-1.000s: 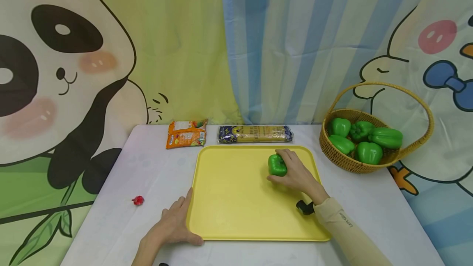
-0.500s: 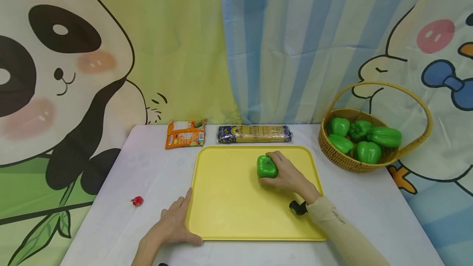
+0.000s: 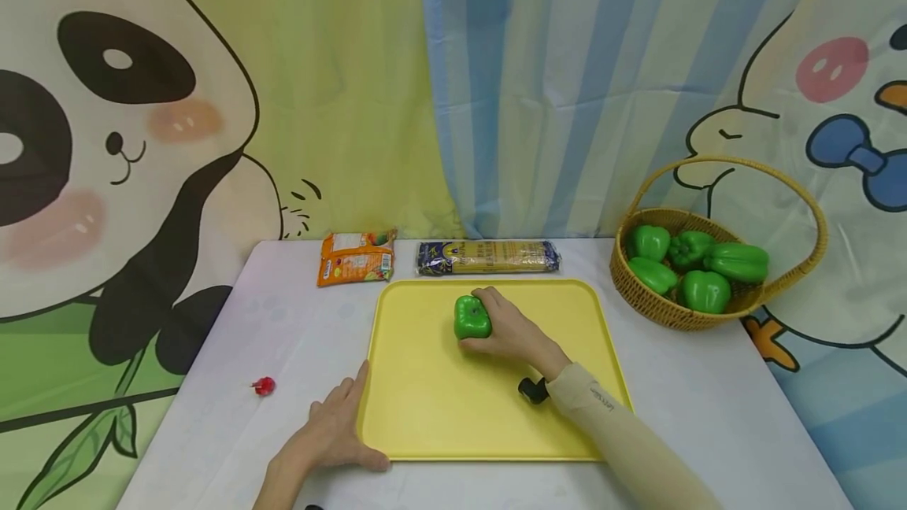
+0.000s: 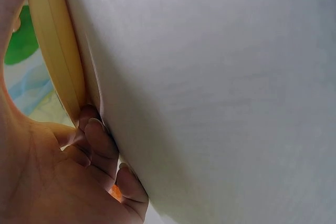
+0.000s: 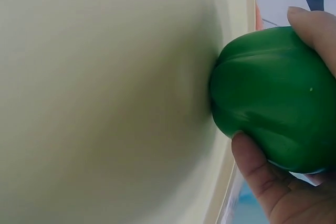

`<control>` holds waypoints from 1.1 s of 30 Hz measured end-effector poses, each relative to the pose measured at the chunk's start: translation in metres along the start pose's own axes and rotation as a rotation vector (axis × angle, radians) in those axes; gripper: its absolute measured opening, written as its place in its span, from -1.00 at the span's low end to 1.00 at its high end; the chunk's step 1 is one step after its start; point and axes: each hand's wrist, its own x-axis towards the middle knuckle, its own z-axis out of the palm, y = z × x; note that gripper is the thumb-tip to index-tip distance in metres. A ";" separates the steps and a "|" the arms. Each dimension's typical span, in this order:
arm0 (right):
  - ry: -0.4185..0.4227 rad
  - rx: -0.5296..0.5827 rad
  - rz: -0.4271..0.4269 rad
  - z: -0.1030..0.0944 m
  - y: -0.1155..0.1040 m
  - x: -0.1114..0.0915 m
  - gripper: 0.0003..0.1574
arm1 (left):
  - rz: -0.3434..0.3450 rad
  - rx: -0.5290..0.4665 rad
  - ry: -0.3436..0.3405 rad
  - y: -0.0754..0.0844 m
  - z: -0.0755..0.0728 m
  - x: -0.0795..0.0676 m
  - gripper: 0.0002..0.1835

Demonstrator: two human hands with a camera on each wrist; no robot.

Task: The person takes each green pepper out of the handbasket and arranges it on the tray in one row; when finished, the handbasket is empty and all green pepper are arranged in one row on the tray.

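A glossy green bell pepper (image 3: 472,317) is gripped by my right hand (image 3: 512,331) over the far middle part of the yellow tray (image 3: 418,408). In the right wrist view, the thumb and fingers press on opposite sides of the bell pepper (image 5: 273,98), whose end is close over the tray surface. My left hand (image 3: 333,427) rests at the tray's near left corner, index finger along the left edge and thumb by the front edge. From the left wrist, bent fingertips (image 4: 100,136) show right beside the tray rim (image 4: 55,40).
A wicker basket (image 3: 659,309) with several green peppers stands at the right. Behind the tray lie an orange snack packet (image 3: 357,258) and a long blue-and-gold package (image 3: 489,256). A small red object (image 3: 264,386) lies left on the white table. A printed curtain (image 3: 354,101) hangs behind.
My right hand has carried the green bell pepper leftward across the tray, from its right part to the middle. The left hand stays at the tray's corner.
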 end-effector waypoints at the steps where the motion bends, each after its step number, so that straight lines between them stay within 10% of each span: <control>1: -0.008 -0.001 -0.006 0.002 -0.002 0.003 0.05 | -0.002 -0.001 -0.003 0.000 0.000 0.000 0.71; 33: -0.099 -0.093 -0.155 0.075 -0.092 0.081 0.02 | 0.046 0.061 0.023 -0.001 -0.001 0.001 0.72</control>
